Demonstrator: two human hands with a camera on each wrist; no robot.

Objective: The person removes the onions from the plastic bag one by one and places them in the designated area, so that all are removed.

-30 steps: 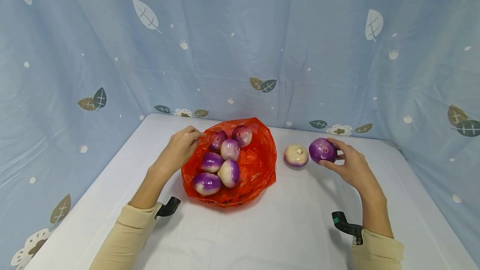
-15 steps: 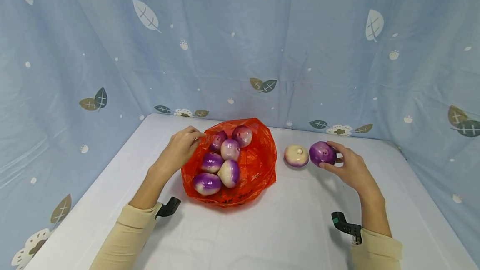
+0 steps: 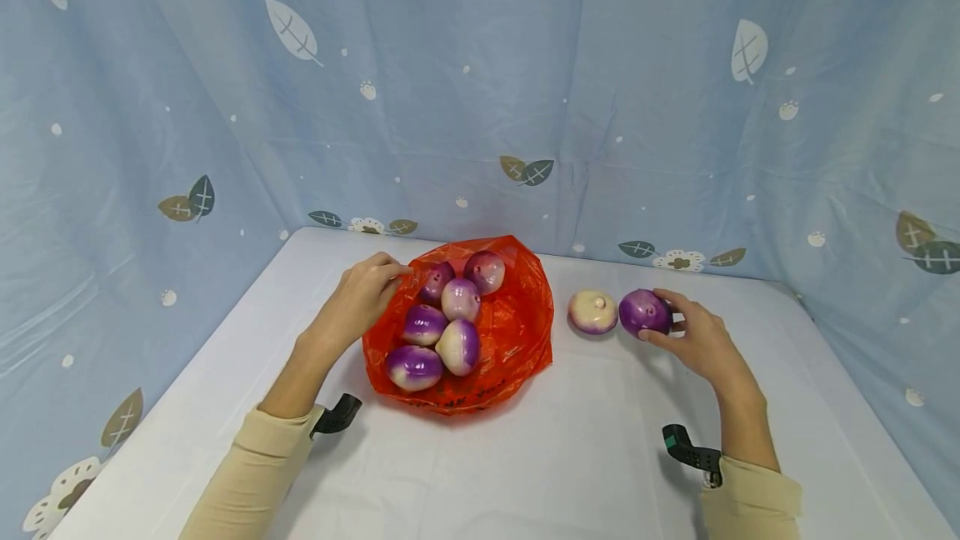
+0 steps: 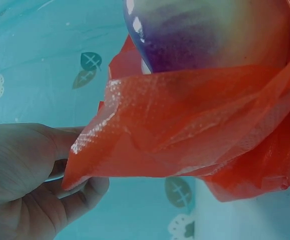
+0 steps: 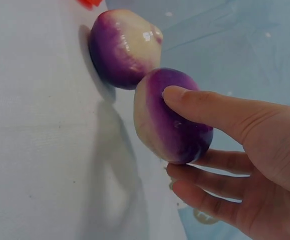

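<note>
My right hand [image 3: 697,336] grips a glossy purple-and-cream turnip [image 3: 646,312] between thumb and fingers, purple side up. In the right wrist view this turnip [image 5: 172,117] hangs a little above the cloth, its shadow below. Just left of it another turnip [image 3: 592,312] lies on the table, cream side up. My left hand [image 3: 363,294] pinches the left rim of an opened red plastic bag [image 3: 513,340]; the left wrist view shows the bag's edge [image 4: 134,135] between thumb and fingers. Several turnips [image 3: 458,347] lie inside the bag, mostly toward its left side.
A white cloth covers the table [image 3: 487,473]. Behind it and along the sides hangs a blue patterned curtain [image 3: 465,107]. Black camera mounts [image 3: 693,452] stick out from both wrists, low over the table.
My right hand has lowered slightly with the turnip, bringing it down beside the one on the table. The left hand and the bag stay where they were.
</note>
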